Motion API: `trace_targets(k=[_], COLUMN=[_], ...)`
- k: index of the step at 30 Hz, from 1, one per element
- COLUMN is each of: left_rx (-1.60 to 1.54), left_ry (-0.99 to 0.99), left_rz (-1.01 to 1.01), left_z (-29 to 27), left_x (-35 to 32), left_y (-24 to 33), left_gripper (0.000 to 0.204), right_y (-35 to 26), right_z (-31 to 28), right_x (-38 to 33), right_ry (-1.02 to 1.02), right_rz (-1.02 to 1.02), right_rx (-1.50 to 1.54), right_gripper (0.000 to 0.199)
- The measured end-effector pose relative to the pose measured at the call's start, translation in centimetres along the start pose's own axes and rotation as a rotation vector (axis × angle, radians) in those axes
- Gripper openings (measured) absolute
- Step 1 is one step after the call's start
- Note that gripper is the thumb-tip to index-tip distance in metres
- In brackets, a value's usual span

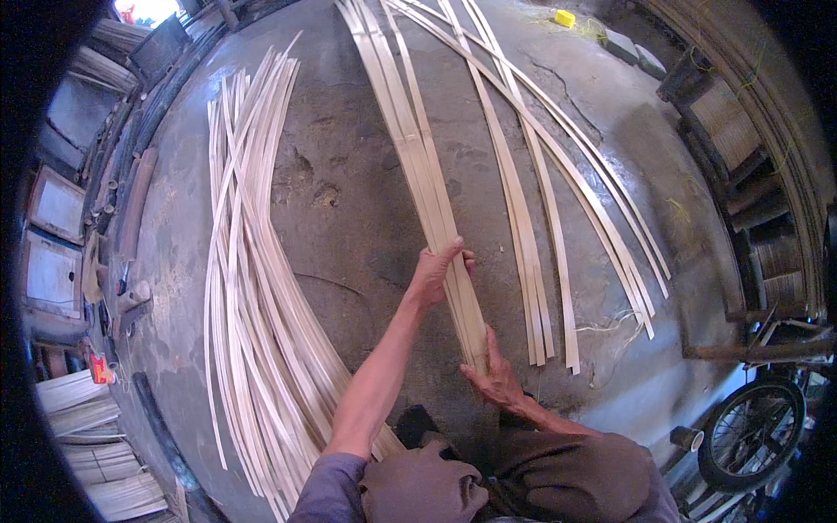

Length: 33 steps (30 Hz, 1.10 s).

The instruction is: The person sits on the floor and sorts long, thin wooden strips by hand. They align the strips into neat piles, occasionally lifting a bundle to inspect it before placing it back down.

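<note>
Over the grey concrete floor [340, 235], a bundle of long, flat, pale bamboo-like strips [423, 170] is gripped by the left hand [432, 272], its near end clasped by the right hand [497, 382]; edges are best kept flush, finger pressure even.

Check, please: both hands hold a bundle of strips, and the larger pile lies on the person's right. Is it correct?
Wrong side: in the head view, the larger pile lies on the person's left. The left hand and right hand hold the bundle.
</note>
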<state>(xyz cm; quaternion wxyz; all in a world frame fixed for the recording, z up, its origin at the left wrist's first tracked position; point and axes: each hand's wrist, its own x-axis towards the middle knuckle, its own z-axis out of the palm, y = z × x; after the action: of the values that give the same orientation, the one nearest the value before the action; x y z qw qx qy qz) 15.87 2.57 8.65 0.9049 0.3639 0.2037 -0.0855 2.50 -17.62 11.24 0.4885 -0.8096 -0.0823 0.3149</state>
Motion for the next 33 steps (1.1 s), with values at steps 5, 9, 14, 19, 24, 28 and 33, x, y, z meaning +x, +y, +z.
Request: trace_targets(k=[5, 9, 14, 19, 24, 28, 33], left_rx=[0.013, 0.116, 0.693, 0.771, 0.757, 0.717, 0.672], left_ry=[0.119, 0.072, 0.201, 0.151, 0.008, 0.054, 0.049], left_rz=[-0.081, -0.082, 0.181, 0.096, 0.023, -0.08, -0.093], left_z=[-3.8, -1.2, -2.7, -4.3, -5.2, -7.2, -7.3], left_x=[4.5, 5.6, 5.3, -2.2, -8.8, -11.6, -12.2], left_y=[-3.0, -4.0, -5.7, -3.1, -3.1, -4.9, -9.0], left_gripper=[0.028, 0.035, 0.049, 0.042, 0.032, 0.031, 0.027], right_y=[3.0, 2.5, 4.9, 6.0, 10.6, 7.6, 8.0], right_z=[0.2, -4.2, -7.6, -7.7, -8.3, -8.3, -6.5], right_x=[2.7, 2.6, 3.4, 2.9, 3.6, 2.6, 2.3], right_ry=[0.011, 0.016, 0.081, 0.258, 0.262, 0.266, 0.295], right_rz=[-0.139, -0.01, -0.069, -0.284, -0.277, -0.047, -0.09], right_rx=[-0.056, -0.122, -0.253, -0.508, -0.434, -0.353, -0.438], right_gripper=[0.092, 0.094, 0.092, 0.066, 0.047, 0.032, 0.028])
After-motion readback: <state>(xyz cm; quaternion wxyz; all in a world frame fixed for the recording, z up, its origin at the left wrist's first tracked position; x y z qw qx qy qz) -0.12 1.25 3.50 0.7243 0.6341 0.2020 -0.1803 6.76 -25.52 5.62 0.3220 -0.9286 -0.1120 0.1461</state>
